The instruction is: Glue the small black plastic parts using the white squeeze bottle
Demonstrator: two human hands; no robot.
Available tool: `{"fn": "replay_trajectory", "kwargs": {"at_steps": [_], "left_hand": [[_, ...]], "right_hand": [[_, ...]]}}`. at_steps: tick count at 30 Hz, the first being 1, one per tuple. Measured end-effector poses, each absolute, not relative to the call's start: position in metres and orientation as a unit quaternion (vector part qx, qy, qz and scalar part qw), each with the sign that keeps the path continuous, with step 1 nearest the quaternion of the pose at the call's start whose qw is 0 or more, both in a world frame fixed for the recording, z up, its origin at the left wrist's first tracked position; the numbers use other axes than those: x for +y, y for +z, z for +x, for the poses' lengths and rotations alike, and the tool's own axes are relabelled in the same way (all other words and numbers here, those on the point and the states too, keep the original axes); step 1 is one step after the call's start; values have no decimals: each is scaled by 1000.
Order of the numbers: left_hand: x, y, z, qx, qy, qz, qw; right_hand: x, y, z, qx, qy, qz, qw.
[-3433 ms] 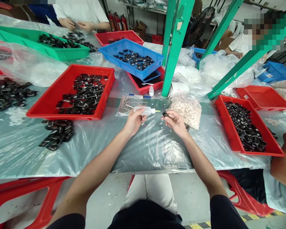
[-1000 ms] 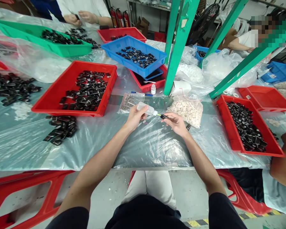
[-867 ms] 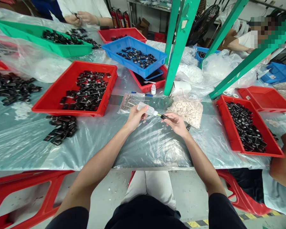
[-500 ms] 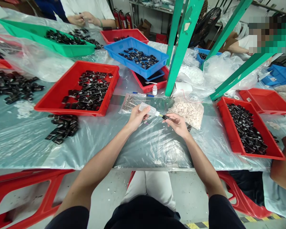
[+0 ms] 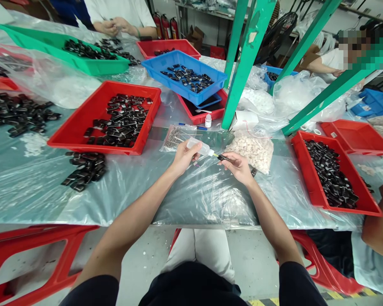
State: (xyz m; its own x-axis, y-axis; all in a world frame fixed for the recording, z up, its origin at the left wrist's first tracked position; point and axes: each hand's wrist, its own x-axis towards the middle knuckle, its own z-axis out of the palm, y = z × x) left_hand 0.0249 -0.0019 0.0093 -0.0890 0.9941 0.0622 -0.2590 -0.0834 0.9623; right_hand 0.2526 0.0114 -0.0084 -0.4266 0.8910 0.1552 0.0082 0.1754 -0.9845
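My left hand [image 5: 185, 156] is closed around a translucent squeeze bottle [image 5: 200, 147] with a thin yellowish tip. The bottle lies almost level, its tip pointing right at a small black part [image 5: 223, 157]. That part is pinched between the fingers of my right hand [image 5: 238, 165]. Whether tip and part touch, I cannot tell. Just behind my right hand lies a clear bag of small cream-coloured pieces [image 5: 253, 148]. Beyond my left hand is a clear bag of thin metal pins [image 5: 175, 137]. A small white dropper bottle [image 5: 208, 120] and a blue pen [image 5: 191, 126] lie farther back.
Red trays of black parts stand left [image 5: 150, 123] and right [image 5: 309, 187]. A loose heap of black parts [image 5: 86, 170] lies by the left tray. A blue tray [image 5: 166, 85] sits at the back beside a green post [image 5: 242, 68]. A co-worker's hands [image 5: 119, 26] show across the table.
The view has shifted very slightly. Both hands keep their hold, with the bottle tip still at the black part.
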Motion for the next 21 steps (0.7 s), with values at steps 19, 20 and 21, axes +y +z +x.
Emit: {"fn": "replay_trajectory", "kwargs": {"at_steps": [19,20,21], "left_hand": [[-2,7,30,406,628,392,536],[-2,6,30,403,628,389,540],[-2,6,30,400,627,386,545]], "right_hand": [[10,-1,254,-616,567,-359,413],[10,-2,255,-618,565,-357,415],[10,-2,255,-618,563,-355,418]]}}
